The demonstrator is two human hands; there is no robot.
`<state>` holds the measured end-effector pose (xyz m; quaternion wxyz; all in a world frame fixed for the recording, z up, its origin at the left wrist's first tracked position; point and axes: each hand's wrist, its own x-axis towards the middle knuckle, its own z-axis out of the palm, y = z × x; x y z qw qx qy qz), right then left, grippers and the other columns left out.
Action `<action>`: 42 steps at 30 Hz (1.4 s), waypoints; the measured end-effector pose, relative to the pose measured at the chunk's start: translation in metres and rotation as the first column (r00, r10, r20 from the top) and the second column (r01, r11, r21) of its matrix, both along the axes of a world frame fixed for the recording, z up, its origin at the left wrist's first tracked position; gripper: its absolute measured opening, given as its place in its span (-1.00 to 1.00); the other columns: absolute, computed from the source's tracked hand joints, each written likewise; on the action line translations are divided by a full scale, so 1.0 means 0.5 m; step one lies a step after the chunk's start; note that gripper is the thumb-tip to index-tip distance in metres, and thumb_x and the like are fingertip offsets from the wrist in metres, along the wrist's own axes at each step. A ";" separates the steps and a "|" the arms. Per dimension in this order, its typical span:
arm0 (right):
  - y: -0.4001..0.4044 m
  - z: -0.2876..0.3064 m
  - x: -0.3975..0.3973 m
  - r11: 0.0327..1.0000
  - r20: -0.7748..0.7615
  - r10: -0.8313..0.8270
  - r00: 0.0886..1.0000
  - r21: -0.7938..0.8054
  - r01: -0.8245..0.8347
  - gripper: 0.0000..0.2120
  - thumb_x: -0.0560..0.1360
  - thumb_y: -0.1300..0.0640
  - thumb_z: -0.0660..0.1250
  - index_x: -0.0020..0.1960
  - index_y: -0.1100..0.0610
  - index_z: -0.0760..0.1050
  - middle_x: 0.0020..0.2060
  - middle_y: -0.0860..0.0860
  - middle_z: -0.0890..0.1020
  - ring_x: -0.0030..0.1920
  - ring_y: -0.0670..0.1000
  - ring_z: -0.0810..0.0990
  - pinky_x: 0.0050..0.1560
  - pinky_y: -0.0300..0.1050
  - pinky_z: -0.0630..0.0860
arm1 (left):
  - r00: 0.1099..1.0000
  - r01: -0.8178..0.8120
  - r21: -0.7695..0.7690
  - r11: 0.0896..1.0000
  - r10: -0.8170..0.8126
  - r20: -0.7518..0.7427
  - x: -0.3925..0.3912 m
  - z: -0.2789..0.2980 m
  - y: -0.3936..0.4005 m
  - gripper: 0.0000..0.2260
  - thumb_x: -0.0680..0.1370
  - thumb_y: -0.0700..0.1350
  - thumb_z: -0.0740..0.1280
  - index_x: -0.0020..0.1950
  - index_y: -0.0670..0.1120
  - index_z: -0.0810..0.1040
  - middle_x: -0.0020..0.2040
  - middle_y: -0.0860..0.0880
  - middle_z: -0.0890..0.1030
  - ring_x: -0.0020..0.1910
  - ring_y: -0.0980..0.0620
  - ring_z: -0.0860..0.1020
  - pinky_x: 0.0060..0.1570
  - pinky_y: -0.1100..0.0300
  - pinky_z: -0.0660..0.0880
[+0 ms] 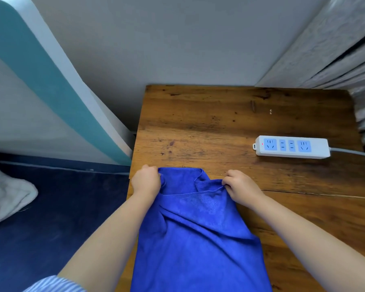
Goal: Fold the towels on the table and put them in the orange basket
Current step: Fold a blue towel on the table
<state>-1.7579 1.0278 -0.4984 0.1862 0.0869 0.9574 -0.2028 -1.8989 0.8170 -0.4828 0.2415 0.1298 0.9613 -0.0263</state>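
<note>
A: Towel [198, 239] status: one blue cloth, lying lengthwise on the wooden table [230, 127], near end running out of view toward you. Far edge bunched, one corner flipped over.

B: Table noted. Does the towel sit fully on it?

A: No. Its left side lies along the table's left edge, so a sideways tug could slide it off onto the dark floor [57, 218].

B: Basket?

A: The orange basket is not in view. You will have to look for it before the drop.

B: Other items?

A: White power strip [291, 147], well apart to the right, cord leading off the table. A wide sweep of cloth could snag it.

B: Hands?

A: Your left hand [147, 181] has its fingers curled round the far left corner; your right hand [241, 186] pinches the far right hem. Both are grasping cloth.

B: Main risk?

A: Judgement: the far edge is uneven between your grips. Fold now and the flipped corner gets trapped, giving a skewed fold. Pull the hem taut first.
</note>
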 end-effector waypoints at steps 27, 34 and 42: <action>0.003 0.269 0.113 0.898 -0.184 -0.340 0.922 0.229 0.376 -0.89 0.51 0.24 0.22 -0.06 0.21 0.52 -0.05 0.14 0.62 -0.03 0.13 0.55 -0.17 -0.13 0.42 | 0.943 0.313 0.192 0.930 -0.280 -0.180 0.002 0.232 -0.146 -0.72 0.55 -0.25 0.12 0.17 -0.12 0.53 0.09 -0.12 0.45 0.09 -0.13 0.46 -0.06 0.09 0.41; -0.001 0.414 0.164 0.830 -0.534 -0.409 0.740 0.119 0.545 -0.87 0.45 0.35 0.23 -0.11 0.33 0.55 -0.12 0.26 0.64 -0.05 0.24 0.55 -0.18 -0.07 0.39 | 0.914 0.329 0.512 0.794 -0.131 -0.384 0.024 0.347 -0.165 -0.82 0.54 -0.28 0.18 0.09 -0.23 0.51 0.05 -0.16 0.44 0.00 -0.15 0.47 -0.04 0.10 0.41; -0.009 0.630 0.166 0.749 -0.914 -0.388 0.118 -0.239 0.618 -0.88 0.37 0.51 0.24 -0.17 0.45 0.55 -0.23 0.39 0.62 -0.16 0.33 0.60 -0.17 -0.07 0.30 | 0.734 0.515 0.635 0.575 0.087 -0.674 0.030 0.563 -0.130 -0.82 0.50 -0.39 0.14 0.02 -0.36 0.50 0.00 -0.32 0.49 -0.03 -0.25 0.48 -0.07 0.05 0.37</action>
